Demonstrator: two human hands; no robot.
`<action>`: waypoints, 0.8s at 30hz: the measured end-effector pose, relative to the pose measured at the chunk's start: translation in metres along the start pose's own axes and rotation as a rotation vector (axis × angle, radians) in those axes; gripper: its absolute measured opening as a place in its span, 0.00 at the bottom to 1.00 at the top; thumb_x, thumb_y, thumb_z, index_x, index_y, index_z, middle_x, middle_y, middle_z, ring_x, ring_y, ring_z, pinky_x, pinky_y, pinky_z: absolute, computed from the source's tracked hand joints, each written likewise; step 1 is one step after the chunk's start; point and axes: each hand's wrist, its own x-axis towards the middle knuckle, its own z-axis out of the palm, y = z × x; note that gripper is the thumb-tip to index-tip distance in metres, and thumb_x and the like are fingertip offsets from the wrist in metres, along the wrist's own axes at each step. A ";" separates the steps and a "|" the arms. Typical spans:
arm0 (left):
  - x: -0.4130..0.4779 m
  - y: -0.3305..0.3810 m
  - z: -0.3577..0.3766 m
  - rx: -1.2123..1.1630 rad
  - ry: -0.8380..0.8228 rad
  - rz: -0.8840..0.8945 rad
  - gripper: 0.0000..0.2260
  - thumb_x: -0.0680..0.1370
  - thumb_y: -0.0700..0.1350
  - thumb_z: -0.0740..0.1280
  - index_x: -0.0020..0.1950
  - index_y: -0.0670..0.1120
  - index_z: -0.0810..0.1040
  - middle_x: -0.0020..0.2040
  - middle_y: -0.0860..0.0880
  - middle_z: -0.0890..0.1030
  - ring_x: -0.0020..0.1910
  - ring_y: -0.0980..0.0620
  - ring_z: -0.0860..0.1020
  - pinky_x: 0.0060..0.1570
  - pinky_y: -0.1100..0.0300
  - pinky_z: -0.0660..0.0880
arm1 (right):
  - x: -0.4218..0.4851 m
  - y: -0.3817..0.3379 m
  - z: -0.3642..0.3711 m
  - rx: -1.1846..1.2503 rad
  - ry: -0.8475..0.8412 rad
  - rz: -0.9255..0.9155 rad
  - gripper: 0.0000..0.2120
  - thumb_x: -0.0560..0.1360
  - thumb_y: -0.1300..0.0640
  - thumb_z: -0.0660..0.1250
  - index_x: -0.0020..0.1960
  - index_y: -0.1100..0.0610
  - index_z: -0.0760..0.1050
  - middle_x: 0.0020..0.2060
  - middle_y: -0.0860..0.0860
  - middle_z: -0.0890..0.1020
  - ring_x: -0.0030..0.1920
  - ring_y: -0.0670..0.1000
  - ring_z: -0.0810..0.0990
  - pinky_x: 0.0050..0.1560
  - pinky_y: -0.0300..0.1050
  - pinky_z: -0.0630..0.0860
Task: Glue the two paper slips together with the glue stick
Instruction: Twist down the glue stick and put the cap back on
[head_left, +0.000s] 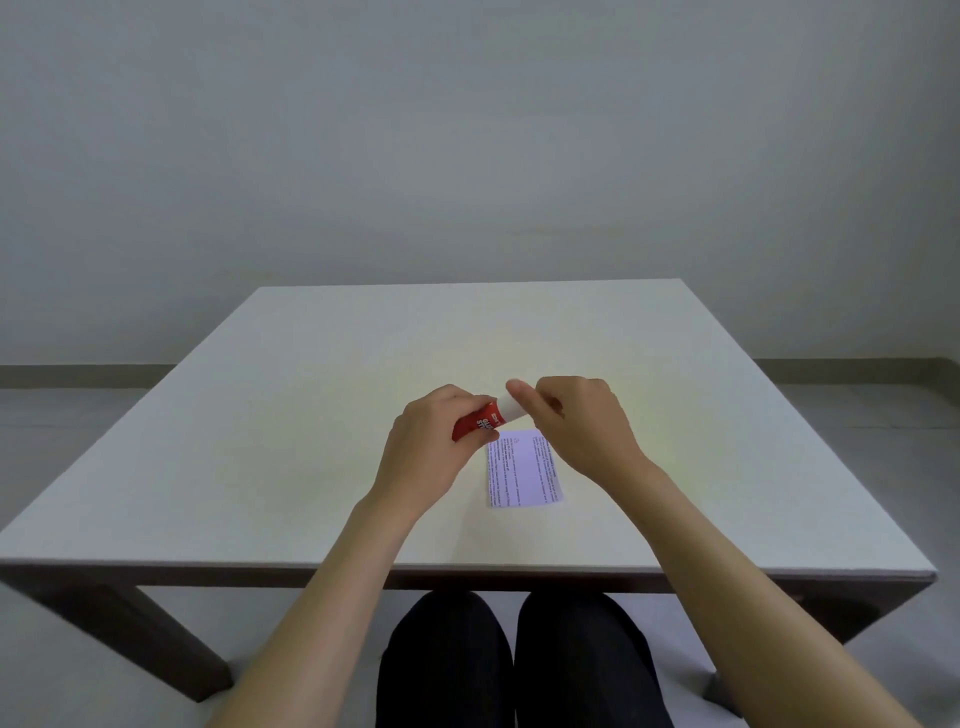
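A red glue stick (480, 421) with a white cap (510, 406) is held level above the table. My left hand (434, 441) grips its red body. The thumb and fingers of my right hand (576, 421) are closed around the white cap end. Just below the hands, a white paper slip (524, 470) with printed text lies flat on the table. I can make out only one slip; whether a second lies under it or under my hands I cannot tell.
The white table (311, 415) has a dark frame and legs, its near edge (467, 569) close to my knees. A plain grey wall stands behind it.
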 end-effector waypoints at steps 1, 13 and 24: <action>0.000 0.001 0.000 -0.004 0.010 -0.002 0.11 0.71 0.46 0.73 0.53 0.51 0.82 0.43 0.53 0.81 0.40 0.52 0.77 0.42 0.55 0.75 | -0.001 -0.002 0.000 0.041 -0.002 -0.024 0.18 0.75 0.41 0.62 0.35 0.54 0.70 0.27 0.50 0.71 0.27 0.50 0.65 0.31 0.44 0.64; 0.003 -0.001 0.003 0.033 -0.061 -0.034 0.10 0.72 0.50 0.71 0.52 0.53 0.82 0.42 0.53 0.82 0.39 0.51 0.76 0.39 0.56 0.72 | -0.001 0.006 -0.004 0.233 -0.160 -0.087 0.12 0.76 0.49 0.65 0.56 0.52 0.74 0.35 0.45 0.76 0.28 0.47 0.73 0.33 0.38 0.72; 0.008 -0.004 0.011 0.038 -0.079 -0.030 0.10 0.72 0.51 0.71 0.52 0.54 0.82 0.42 0.55 0.81 0.38 0.53 0.75 0.38 0.59 0.70 | 0.001 0.009 0.001 0.235 -0.077 -0.028 0.09 0.76 0.48 0.65 0.49 0.53 0.74 0.35 0.49 0.80 0.26 0.50 0.73 0.34 0.46 0.73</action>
